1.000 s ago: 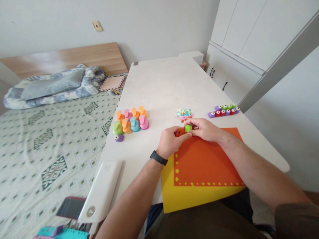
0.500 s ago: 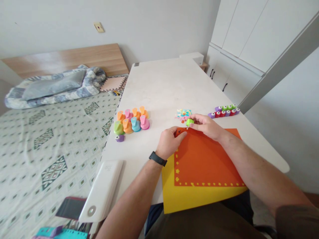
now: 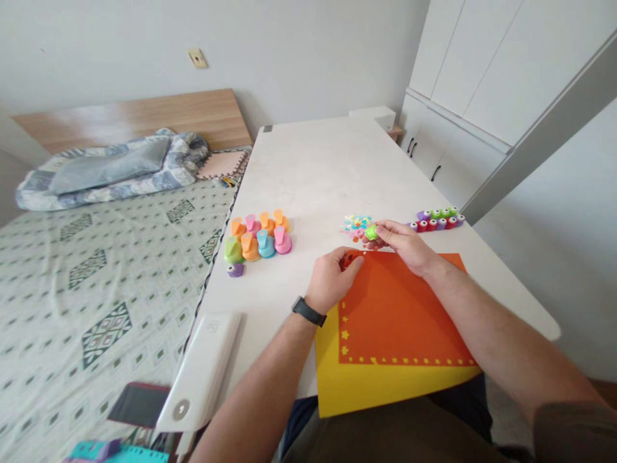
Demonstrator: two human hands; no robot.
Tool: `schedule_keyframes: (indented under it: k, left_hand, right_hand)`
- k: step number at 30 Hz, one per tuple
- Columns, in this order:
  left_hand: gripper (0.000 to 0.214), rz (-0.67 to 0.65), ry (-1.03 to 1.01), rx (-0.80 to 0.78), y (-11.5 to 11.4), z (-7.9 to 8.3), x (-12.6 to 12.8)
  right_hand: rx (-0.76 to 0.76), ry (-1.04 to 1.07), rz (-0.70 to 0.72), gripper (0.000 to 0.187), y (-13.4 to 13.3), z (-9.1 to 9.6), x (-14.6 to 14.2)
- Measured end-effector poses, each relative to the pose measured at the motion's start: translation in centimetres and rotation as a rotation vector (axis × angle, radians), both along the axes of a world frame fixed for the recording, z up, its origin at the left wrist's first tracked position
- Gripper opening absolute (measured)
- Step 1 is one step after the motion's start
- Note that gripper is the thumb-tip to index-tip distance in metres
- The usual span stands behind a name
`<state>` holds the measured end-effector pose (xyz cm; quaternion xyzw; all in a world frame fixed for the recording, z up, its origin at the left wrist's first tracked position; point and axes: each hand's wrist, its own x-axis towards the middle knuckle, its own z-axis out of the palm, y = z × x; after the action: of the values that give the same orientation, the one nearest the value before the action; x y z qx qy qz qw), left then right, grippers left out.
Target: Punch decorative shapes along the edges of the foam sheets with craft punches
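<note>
Head view: green craft punch (image 3: 371,233), hand-held, with punched orange paper sheet (image 3: 405,308)

Item 1. Green craft punch, small. Location: above the tabletop (image 3: 328,168), off the far edge of the orange paper sheet, near the paper cut-outs (image 3: 357,222). Held by the right hand (image 3: 403,245), fingers clamped on its body. Handling, as judged: light, hard-shelled, perhaps plastic; smooth sides may slip. Best hold: thumb and fingers on opposite sides, working face left free.

Item 2. Orange paper sheet, partly over a yellow paper sheet (image 3: 385,393). Small shapes pierce its left and near borders, yellow showing through. Left hand (image 3: 332,278) at the far left corner: fingers together on the paper, thumb on top, remaining fingers partly hidden. Handling, as judged: very light, flexible, easily creased; the pierced borders likely tear first. Best hold: a flat, gentle pinch at a corner, clear of the holes.

Nearby stock: lever punches (image 3: 251,247), left; small punches (image 3: 432,224), right.
</note>
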<state>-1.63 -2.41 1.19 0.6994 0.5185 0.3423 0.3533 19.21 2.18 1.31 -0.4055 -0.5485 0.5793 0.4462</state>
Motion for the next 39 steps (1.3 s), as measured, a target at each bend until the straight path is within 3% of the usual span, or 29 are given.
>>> schedule_keyframes:
  k: [7, 13, 18, 24, 31, 39]
  left_hand:
    - [0.033, 0.019, 0.028, 0.097, -0.01, -0.22, 0.23]
    - [0.025, -0.117, 0.092, 0.3, 0.02, -0.57, 0.39]
    - [0.025, -0.224, 0.195, 0.377, 0.11, -0.72, 0.46]
    - [0.024, -0.256, 0.248, 0.401, 0.17, -0.52, 0.43]
    - [0.024, -0.195, 0.253, 0.401, 0.25, -0.92, 0.34]
    - [0.023, -0.272, 0.233, 0.392, 0.31, -0.9, 0.54]
  right_hand:
    - [-0.031, 0.0, -0.009, 0.032, -0.03, 0.05, -0.18]
    - [-0.081, -0.017, -0.026, 0.035, 0.02, -0.14, -0.32]
    - [-0.098, -0.03, -0.023, 0.034, 0.09, -0.26, -0.47]
    - [-0.098, -0.034, -0.024, 0.033, 0.08, -0.29, -0.53]
    - [-0.123, -0.042, -0.029, 0.036, 0.07, -0.28, -0.44]
    - [-0.125, -0.05, -0.03, 0.037, 0.0, -0.54, -0.53]
